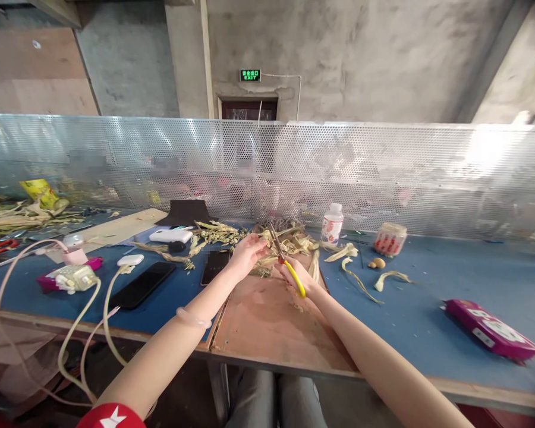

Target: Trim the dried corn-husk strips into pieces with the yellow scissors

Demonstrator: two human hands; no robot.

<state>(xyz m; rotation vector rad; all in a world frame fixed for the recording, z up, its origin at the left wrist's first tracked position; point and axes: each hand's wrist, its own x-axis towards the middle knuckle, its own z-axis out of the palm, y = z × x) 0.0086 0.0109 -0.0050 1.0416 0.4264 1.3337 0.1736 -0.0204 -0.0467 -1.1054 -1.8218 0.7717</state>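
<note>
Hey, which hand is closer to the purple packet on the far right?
Right. The right hand, holding scissors, is left of the packet; the left hand is farther left.

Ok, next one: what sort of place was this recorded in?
Probably a workshop or small factory: a lit green exit sign on a bare, rough wall, a perforated metal partition along the back of a long workbench, and dry, straw-like strips scattered over the bench.

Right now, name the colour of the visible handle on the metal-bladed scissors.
The metal-bladed scissors have a yellow handle, best seen in the head view.
</note>
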